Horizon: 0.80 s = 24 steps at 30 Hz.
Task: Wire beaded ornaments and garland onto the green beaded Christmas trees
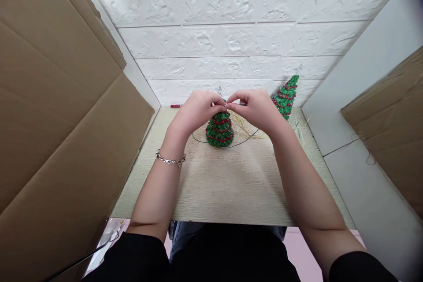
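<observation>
nearest us lies the pale surface [228,194], then the silver bracelet [170,160] on our left wrist. farther in, a green tree [220,132] with red trim stands on the surface, a dark wire [238,144] by its base. our left hand [205,105] and right hand [254,105] meet at its top, fingers pinched closed; we cannot tell what they grip. beyond, right, we see another tree [286,99] near the white wall [231,44].
</observation>
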Each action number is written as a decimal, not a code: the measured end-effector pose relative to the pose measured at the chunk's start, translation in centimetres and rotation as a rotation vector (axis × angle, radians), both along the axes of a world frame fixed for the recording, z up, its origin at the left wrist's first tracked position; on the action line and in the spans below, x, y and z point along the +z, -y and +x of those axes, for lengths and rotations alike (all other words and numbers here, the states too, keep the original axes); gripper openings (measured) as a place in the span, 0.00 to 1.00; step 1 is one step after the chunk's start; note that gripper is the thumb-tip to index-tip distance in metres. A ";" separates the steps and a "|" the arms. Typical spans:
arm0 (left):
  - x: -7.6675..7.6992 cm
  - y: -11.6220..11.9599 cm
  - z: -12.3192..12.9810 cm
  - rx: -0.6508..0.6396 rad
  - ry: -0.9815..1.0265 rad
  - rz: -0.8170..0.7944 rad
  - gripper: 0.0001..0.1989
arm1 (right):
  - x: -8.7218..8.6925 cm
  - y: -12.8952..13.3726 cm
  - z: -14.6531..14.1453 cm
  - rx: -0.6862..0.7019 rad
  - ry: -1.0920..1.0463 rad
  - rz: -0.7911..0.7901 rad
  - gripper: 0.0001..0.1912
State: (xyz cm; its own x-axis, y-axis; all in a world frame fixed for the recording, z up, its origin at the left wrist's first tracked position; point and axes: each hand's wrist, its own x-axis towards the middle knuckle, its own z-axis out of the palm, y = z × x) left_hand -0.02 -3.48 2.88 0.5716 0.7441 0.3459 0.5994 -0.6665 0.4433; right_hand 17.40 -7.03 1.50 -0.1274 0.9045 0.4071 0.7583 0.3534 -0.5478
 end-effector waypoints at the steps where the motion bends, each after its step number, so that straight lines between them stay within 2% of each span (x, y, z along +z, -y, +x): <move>1: 0.0 -0.1 0.0 0.000 -0.001 -0.008 0.07 | 0.0 0.0 0.0 0.006 0.024 0.012 0.07; 6: 0.2 -0.3 -0.4 -0.002 -0.012 -0.044 0.06 | 0.0 0.1 -0.3 0.027 0.128 0.058 0.07; 12: 0.2 -0.3 -0.3 0.024 -0.019 -0.072 0.06 | -0.4 0.0 -0.5 -0.019 0.186 0.081 0.07; 24: 0.9 -0.5 -1.7 0.128 -0.104 -0.151 0.06 | -0.8 -0.3 -1.2 -0.145 0.431 -0.022 0.11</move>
